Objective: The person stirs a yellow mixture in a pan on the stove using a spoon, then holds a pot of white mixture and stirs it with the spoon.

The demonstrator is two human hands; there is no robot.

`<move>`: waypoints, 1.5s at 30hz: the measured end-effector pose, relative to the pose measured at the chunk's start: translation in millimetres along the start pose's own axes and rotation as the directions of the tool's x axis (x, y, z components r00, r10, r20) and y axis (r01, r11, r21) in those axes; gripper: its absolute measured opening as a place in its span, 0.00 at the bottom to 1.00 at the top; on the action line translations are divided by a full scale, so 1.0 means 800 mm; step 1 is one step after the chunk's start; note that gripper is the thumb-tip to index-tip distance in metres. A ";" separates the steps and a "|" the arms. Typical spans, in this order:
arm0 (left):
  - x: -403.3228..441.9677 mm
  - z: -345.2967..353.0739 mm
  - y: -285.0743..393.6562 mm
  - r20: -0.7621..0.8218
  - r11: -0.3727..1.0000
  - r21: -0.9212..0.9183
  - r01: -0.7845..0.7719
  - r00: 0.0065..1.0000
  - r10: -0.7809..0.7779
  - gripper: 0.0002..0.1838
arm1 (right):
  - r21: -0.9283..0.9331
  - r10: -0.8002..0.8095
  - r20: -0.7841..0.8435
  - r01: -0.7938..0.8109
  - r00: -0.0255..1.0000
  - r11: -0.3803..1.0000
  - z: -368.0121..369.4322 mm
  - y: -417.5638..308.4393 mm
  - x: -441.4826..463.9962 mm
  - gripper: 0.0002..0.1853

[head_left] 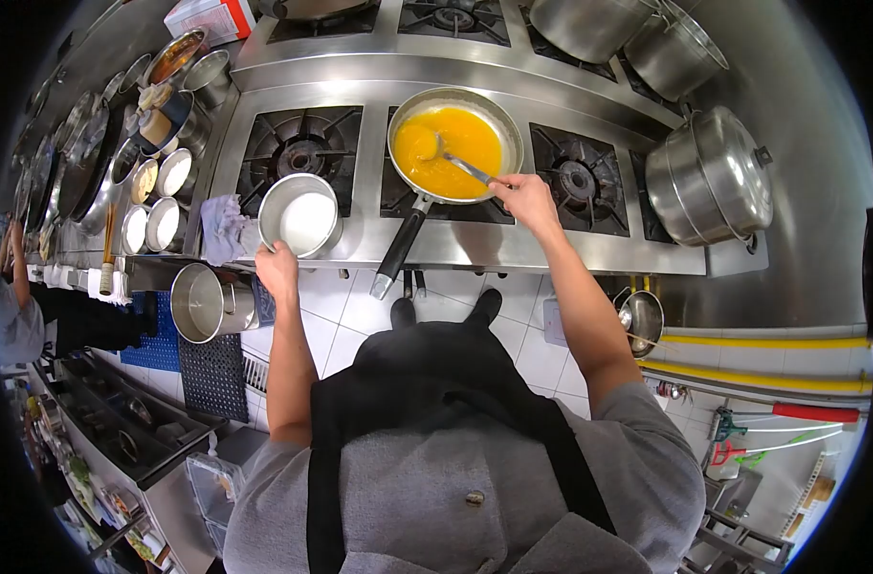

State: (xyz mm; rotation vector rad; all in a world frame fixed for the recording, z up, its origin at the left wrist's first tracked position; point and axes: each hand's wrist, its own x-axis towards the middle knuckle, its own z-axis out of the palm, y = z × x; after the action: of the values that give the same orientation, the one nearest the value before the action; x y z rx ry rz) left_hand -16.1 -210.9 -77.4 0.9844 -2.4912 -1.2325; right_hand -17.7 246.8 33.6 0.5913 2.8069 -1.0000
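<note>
While our right hand [527, 203] grips a ladle [468, 169] in a frying pan [513, 129] of yellow liquid [465, 132] near the stove [551, 251] front edge, our left hand [279, 272], well apart, clasps a metal pot [276, 206] toward the front-left corner.

Bright, white light leaves glare on the steel stove [373, 172] and lidded pot [709, 177], the central yellow liquid [470, 143] looks vivid, and fisheye distortion curves the outer scene toward black corners.

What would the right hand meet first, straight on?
Past the silver metal ladle the right hand grips, likely the rim of the round, black-handled metal frying pan; depth unclear, may pass above.
</note>
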 end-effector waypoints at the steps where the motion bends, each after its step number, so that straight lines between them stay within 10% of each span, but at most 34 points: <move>1: 0.001 0.000 -0.001 0.000 1.000 0.011 0.003 1.000 -0.003 0.24 | -0.001 -0.002 0.000 0.002 1.000 1.000 -0.004 -0.008 -0.009 0.19; 15: -0.001 -0.001 0.001 -0.007 1.000 0.015 -0.001 1.000 0.001 0.24 | -0.444 -0.159 -0.064 0.115 0.985 0.889 -0.096 -0.009 -0.098 0.15; 35: 0.008 0.005 -0.011 -0.008 1.000 0.009 -0.011 1.000 0.011 0.24 | -0.554 -0.329 -0.337 0.097 0.882 0.827 -0.045 0.048 -0.023 0.16; 45: 0.007 0.004 -0.008 0.003 0.999 0.038 0.002 1.000 -0.002 0.23 | -0.300 0.037 -0.147 -0.080 0.988 0.951 -0.058 -0.001 -0.092 0.16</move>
State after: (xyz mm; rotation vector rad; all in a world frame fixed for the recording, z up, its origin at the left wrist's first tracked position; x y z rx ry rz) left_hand -19.0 -215.5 -84.9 0.9955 -2.5251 -1.1921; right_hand 51.2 251.6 86.6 0.7226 2.9595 -0.5144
